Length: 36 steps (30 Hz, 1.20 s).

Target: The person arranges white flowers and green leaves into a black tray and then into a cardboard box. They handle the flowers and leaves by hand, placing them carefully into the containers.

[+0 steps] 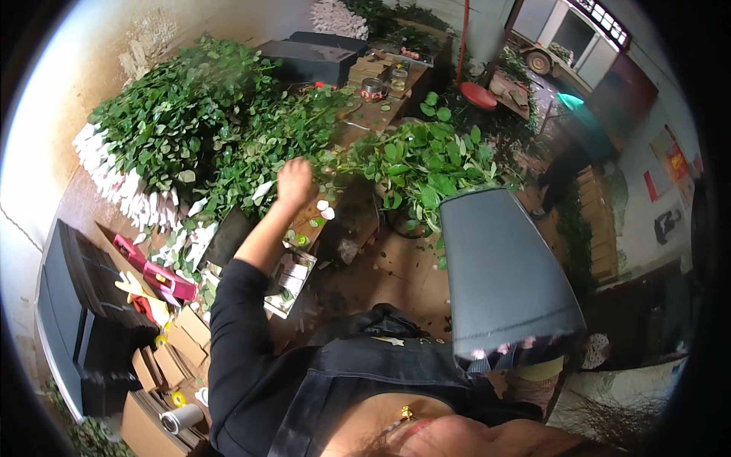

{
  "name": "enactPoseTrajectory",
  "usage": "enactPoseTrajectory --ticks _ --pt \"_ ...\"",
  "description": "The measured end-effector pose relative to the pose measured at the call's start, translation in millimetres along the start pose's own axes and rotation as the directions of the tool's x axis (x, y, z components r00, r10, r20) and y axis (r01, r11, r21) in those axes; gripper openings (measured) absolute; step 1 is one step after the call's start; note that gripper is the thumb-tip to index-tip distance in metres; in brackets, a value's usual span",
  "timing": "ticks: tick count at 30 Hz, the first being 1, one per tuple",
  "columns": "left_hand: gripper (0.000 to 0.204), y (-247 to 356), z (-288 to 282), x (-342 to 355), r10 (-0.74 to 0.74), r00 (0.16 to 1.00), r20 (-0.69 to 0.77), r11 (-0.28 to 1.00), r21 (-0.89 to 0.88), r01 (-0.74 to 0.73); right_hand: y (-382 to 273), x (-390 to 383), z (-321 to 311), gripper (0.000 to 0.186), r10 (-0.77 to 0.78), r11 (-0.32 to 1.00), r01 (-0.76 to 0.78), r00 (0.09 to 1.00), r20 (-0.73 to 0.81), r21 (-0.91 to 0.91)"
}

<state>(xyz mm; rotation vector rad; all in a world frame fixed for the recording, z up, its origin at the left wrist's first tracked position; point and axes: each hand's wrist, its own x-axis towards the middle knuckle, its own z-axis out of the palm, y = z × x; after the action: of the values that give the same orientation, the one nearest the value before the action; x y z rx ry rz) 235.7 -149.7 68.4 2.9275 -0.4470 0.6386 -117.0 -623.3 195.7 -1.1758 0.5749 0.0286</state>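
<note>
My left hand [295, 183] reaches over the table with its fingers curled closed, among leafy green stems [259, 145]. Whatever it grips, if anything, cannot be made out. Right beside its wrist is a single white-sleeved bud [263, 190]. To my right stands a bundle wrapped in a dark grey sheet [502, 266]. Green leaves [434, 167] spill from the bundle's far end, and pink flower heads [502, 350] show at its near end. My right hand does not show.
A large heap of leafy stems [175, 114] with white-sleeved heads [122, 183] fills the table's left. Nearer lie a pink tool [167, 282], cardboard pieces [179, 350] and dark folded sheets [99, 305]. A metal mug [372, 90] and red stool [478, 95] stand farther off; a person [586, 129] is at right.
</note>
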Motion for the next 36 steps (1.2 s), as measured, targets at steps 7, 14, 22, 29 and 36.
enactPoseTrajectory --ticks 7,14,22,29,36 --pt "0.059 -82.1 68.9 19.3 -0.265 0.817 0.511 0.960 0.063 0.272 -37.1 -27.6 31.4 0.053 -0.063 0.986 0.048 0.994 -0.091 -0.159" --pt "0.033 -150.4 22.6 42.8 0.086 0.945 0.316 0.866 -0.492 0.085 -59.4 -28.2 59.1 0.052 -0.090 0.959 0.064 0.993 -0.082 -0.275" --pt "0.028 -183.3 -114.2 40.5 0.105 0.916 0.386 0.695 -0.687 0.210 -81.7 -61.4 64.9 0.050 -0.111 0.905 0.041 0.983 -0.144 -0.424" --pt "0.021 -269.4 -53.2 -20.2 -0.060 0.836 0.545 0.725 -0.552 0.412 -80.6 -51.8 75.5 0.049 -0.039 0.838 -0.017 0.995 -0.090 -0.545" --pt "0.022 -78.9 -68.8 -6.7 0.184 0.674 0.715 0.686 -0.585 0.433 -39.0 -44.0 70.9 0.048 0.067 0.822 -0.093 0.996 -0.066 -0.562"
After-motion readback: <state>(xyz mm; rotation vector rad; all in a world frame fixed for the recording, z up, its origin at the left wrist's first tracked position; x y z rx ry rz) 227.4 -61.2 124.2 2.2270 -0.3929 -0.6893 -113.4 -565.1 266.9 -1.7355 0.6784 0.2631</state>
